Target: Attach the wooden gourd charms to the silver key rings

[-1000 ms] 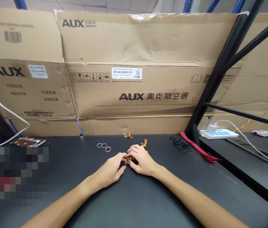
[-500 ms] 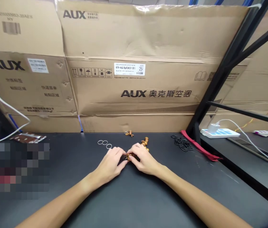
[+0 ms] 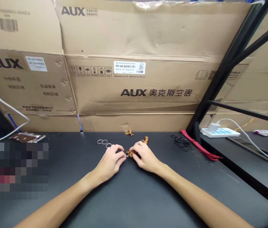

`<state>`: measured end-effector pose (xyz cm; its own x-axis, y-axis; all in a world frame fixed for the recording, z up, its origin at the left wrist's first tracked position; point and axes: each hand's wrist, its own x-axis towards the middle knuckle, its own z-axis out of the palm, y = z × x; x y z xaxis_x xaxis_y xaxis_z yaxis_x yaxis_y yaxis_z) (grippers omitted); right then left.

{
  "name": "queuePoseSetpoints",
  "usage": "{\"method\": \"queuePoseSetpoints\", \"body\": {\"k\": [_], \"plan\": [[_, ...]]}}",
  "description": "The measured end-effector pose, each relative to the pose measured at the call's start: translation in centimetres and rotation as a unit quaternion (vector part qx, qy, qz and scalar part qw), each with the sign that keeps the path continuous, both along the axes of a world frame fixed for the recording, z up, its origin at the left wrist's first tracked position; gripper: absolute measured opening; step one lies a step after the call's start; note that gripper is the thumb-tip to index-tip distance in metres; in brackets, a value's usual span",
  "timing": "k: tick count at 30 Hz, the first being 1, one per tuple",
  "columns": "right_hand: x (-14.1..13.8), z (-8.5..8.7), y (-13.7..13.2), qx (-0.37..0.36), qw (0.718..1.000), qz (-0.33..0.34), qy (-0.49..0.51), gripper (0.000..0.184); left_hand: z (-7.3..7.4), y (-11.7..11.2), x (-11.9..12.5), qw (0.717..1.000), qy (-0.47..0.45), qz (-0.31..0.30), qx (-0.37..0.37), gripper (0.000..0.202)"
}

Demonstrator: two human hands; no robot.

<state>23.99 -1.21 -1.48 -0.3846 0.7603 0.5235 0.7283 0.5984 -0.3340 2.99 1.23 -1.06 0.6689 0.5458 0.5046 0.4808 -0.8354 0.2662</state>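
My left hand (image 3: pixel 109 161) and my right hand (image 3: pixel 144 156) meet near the middle of the black tabletop (image 3: pixel 134 196). Between their fingertips is a strand of small brown-copper beads (image 3: pixel 130 154), with a thin metal bit showing at its left end. Its far part (image 3: pixel 145 139) rises past my right fingers. Both hands pinch the strand, though my fingers hide part of it. Just beyond my left fingers lie several linked silver metal rings (image 3: pixel 103 142). A small cluster of copper beads (image 3: pixel 129 133) sits near the table's back edge.
A heap of black rings (image 3: pixel 182 143) and a red strap (image 3: pixel 199 145) lie at the right. Further right, a white power strip (image 3: pixel 219 132) has a cable. A brown packet (image 3: pixel 27 137) lies back left. Flattened AUX cardboard boxes (image 3: pixel 129 85) and a black shelf frame (image 3: pixel 229 63) stand behind.
My hands have drawn slightly apart and lower, showing more of the bead strand and its metal end. The view has tilted a little, shifting the background.
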Motion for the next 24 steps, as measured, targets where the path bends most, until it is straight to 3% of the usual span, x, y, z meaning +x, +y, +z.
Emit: {"method": "queuePoseSetpoints", "body": {"k": [14,21,24], "plan": [[-0.8,0.7,-0.9,0.007,0.999,0.035,-0.001,0.011,0.0,-0.2,0.0,1.000,-0.001,-0.013,-0.015,0.012],[-0.1,-0.1,-0.1,0.014,1.000,-0.011,-0.007,0.011,-0.1,0.0,-0.1,1.000,0.003,-0.015,-0.017,0.014],[-0.3,0.2,-0.4,0.009,1.000,0.001,-0.004,0.011,-0.2,-0.1,-0.1,1.000,0.000,-0.012,-0.020,0.010]]}}
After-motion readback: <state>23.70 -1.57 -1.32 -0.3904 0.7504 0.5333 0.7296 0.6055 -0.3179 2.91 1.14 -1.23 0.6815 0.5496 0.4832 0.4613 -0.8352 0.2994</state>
